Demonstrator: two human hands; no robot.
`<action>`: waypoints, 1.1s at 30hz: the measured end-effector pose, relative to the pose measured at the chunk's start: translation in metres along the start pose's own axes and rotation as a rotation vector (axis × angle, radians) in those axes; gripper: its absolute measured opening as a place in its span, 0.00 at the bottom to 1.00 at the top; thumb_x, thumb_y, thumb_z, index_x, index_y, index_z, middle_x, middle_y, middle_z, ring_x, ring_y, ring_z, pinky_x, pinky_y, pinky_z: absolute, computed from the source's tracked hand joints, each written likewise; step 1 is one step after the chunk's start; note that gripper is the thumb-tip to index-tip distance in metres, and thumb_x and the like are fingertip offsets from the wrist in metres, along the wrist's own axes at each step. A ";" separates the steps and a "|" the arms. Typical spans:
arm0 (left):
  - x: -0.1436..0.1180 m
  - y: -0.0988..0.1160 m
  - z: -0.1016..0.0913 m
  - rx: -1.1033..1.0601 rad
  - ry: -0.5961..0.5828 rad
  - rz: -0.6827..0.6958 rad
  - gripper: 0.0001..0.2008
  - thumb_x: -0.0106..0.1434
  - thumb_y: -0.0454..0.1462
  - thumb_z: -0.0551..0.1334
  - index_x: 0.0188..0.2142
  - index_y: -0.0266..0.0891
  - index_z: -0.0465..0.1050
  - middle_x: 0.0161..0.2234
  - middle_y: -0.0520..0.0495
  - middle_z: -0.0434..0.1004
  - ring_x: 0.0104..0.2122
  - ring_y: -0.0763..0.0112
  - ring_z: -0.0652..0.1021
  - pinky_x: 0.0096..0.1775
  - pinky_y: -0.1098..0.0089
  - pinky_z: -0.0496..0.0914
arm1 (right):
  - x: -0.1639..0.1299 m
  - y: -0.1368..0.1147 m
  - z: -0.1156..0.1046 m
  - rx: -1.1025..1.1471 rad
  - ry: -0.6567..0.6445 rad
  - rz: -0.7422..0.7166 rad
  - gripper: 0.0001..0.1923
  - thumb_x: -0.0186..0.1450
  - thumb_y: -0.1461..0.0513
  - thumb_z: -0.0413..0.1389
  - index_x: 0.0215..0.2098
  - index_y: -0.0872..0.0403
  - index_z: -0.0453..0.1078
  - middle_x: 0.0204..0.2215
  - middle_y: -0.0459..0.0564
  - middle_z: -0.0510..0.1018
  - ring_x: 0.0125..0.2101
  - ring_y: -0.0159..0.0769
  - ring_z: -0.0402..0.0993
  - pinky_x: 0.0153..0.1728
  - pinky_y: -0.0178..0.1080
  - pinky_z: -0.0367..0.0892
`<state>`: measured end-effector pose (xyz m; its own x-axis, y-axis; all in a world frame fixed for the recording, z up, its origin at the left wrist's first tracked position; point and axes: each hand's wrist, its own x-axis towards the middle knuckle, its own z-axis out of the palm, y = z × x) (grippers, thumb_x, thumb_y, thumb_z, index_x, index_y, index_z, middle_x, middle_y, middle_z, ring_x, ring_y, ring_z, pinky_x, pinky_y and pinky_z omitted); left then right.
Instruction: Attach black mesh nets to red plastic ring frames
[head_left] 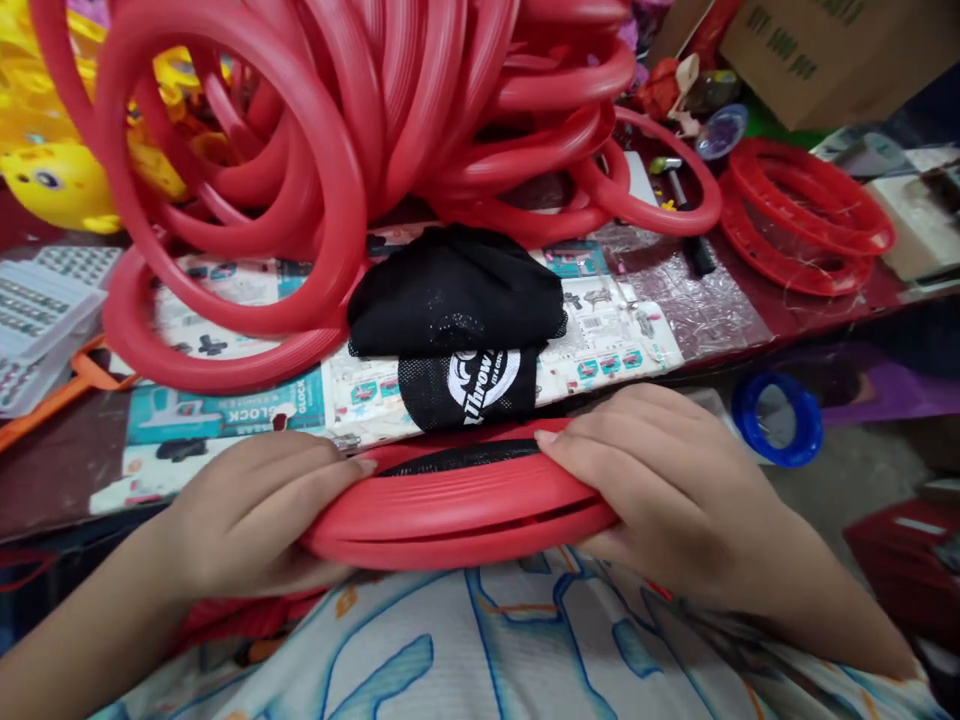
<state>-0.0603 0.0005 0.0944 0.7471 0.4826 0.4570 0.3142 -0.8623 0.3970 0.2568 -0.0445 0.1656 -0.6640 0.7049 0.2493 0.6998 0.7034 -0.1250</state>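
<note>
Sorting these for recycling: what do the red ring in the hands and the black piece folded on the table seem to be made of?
Red ring: likely moulded plastic, smooth with a soft sheen and ridged grooves. Black piece: apparently mesh fabric, matte, with tiny holes, soft folds and a white printed logo. Both hands, left hand and right hand, grip the ring.

Ring frame (457, 505) at bench near edge, against person's body; left hand (255, 520) on its left end, right hand (675, 490) on right end. Mesh pile (457, 300) just behind it, mid-bench, on printed sheets (607, 340). Hoop heap (337, 130) behind mesh, twd far edge. Stacked rings (810, 215) far right. Trays (45, 310) at left edge.
</note>
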 end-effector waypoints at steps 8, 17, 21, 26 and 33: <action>-0.004 0.000 0.026 -0.031 -0.129 -0.032 0.15 0.60 0.42 0.60 0.47 0.43 0.68 0.34 0.43 0.80 0.31 0.60 0.79 0.32 0.63 0.74 | -0.010 -0.008 0.016 -0.035 -0.032 -0.012 0.12 0.65 0.60 0.53 0.44 0.60 0.69 0.32 0.53 0.79 0.31 0.40 0.71 0.33 0.43 0.63; 0.027 0.025 0.045 -0.071 -0.118 -0.044 0.25 0.64 0.54 0.56 0.47 0.35 0.68 0.34 0.39 0.80 0.32 0.59 0.80 0.32 0.64 0.73 | -0.010 -0.017 0.037 0.000 -0.064 0.022 0.12 0.66 0.60 0.52 0.44 0.60 0.70 0.30 0.52 0.77 0.31 0.41 0.69 0.34 0.44 0.64; 0.037 0.026 0.050 0.003 -0.153 -0.030 0.23 0.66 0.52 0.54 0.45 0.35 0.72 0.33 0.41 0.80 0.30 0.63 0.79 0.31 0.67 0.71 | -0.012 -0.018 0.040 -0.081 -0.053 0.033 0.17 0.66 0.58 0.54 0.48 0.63 0.70 0.31 0.54 0.79 0.30 0.41 0.72 0.32 0.45 0.66; 0.045 0.022 0.052 0.120 -0.143 0.011 0.24 0.68 0.52 0.51 0.39 0.34 0.74 0.28 0.43 0.79 0.25 0.64 0.78 0.27 0.67 0.68 | -0.013 -0.017 0.038 -0.195 -0.075 -0.025 0.20 0.64 0.62 0.56 0.52 0.66 0.68 0.37 0.57 0.81 0.33 0.40 0.76 0.31 0.42 0.67; 0.046 0.011 0.053 0.101 -0.158 0.023 0.25 0.67 0.55 0.51 0.32 0.36 0.72 0.24 0.45 0.77 0.24 0.65 0.76 0.26 0.68 0.64 | 0.002 -0.008 0.048 -0.089 -0.113 0.055 0.13 0.65 0.56 0.55 0.37 0.59 0.73 0.27 0.51 0.78 0.27 0.38 0.71 0.28 0.41 0.61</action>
<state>0.0081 0.0053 0.0771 0.8348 0.4399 0.3311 0.3477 -0.8875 0.3025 0.2370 -0.0444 0.1206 -0.6462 0.7514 0.1338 0.7530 0.6562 -0.0490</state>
